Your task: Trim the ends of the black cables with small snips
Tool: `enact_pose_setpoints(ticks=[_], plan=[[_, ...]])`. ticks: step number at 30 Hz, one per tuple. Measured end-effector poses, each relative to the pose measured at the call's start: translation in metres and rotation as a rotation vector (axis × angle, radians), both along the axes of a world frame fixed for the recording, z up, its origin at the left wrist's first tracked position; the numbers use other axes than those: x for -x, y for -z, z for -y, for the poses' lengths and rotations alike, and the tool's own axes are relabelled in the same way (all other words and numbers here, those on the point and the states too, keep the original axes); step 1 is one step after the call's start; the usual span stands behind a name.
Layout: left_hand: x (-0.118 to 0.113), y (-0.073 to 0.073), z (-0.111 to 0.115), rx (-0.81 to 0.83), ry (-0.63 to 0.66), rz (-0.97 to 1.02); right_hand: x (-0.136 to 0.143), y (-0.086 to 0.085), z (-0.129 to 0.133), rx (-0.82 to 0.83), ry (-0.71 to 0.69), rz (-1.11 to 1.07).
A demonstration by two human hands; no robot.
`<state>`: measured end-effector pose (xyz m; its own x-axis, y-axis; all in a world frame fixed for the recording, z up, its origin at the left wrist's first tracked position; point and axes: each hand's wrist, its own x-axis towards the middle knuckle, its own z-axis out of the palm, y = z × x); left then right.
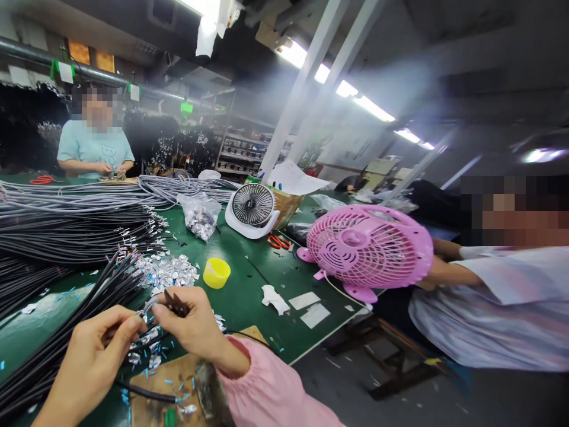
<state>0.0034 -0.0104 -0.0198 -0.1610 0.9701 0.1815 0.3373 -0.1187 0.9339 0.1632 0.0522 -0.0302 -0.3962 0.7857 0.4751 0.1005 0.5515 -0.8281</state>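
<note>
Over the worktop's (242, 296) near edge: your left grip (98, 350) pinches a cable (148, 306).
Right grip (195, 323): curled tight round snips (176, 303).
Snips: could nick you if the cable slips.

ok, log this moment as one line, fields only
left hand: pinching cable end | right hand: holding dark metal tool, fingers at cable end | nearby: black cables, foil scraps | surface: green table

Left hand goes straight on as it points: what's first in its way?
Likely the grey cable end at its fingertips, then the right hand just beyond; exact depth is unclear from this single view.
</note>
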Motion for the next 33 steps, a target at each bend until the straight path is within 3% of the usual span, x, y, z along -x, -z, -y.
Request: enact_pose_setpoints(ticks=[4, 7, 9, 12, 15, 19, 23, 28, 33], plan=[[-0.004, -0.005, 0.006, -0.083, -0.062, 0.000, 0.000, 0.000, -0.005, 0.297, -0.115, 0.010], [-0.002, 0.002, 0.008, -0.295, -0.103, -0.141, 0.001, 0.000, -0.005, 0.405, -0.114, -0.019], [0.000, 0.008, 0.007, -0.409, -0.148, -0.241, 0.001, 0.000, -0.003, 0.367, -0.066, -0.025], [0.001, 0.012, 0.006, -0.542, -0.195, -0.343, 0.001, 0.004, 0.004, 0.186, 0.048, -0.022], [0.000, 0.011, 0.007, -0.687, -0.208, -0.381, 0.000, 0.011, 0.010, 0.058, 0.075, -0.015], [-0.001, 0.009, 0.010, -0.650, -0.252, -0.350, -0.001, 0.013, 0.010, 0.043, 0.049, -0.019], [-0.001, 0.008, 0.012, -0.729, -0.252, -0.388, -0.003, 0.006, 0.007, 0.032, 0.016, -0.040], [-0.010, 0.005, 0.015, -0.686, -0.390, -0.322, -0.006, 0.008, 0.007, -0.058, -0.031, -0.030], [-0.010, 0.007, 0.016, -0.699, -0.357, -0.347, -0.006, 0.011, 0.006, -0.090, -0.049, -0.035]])
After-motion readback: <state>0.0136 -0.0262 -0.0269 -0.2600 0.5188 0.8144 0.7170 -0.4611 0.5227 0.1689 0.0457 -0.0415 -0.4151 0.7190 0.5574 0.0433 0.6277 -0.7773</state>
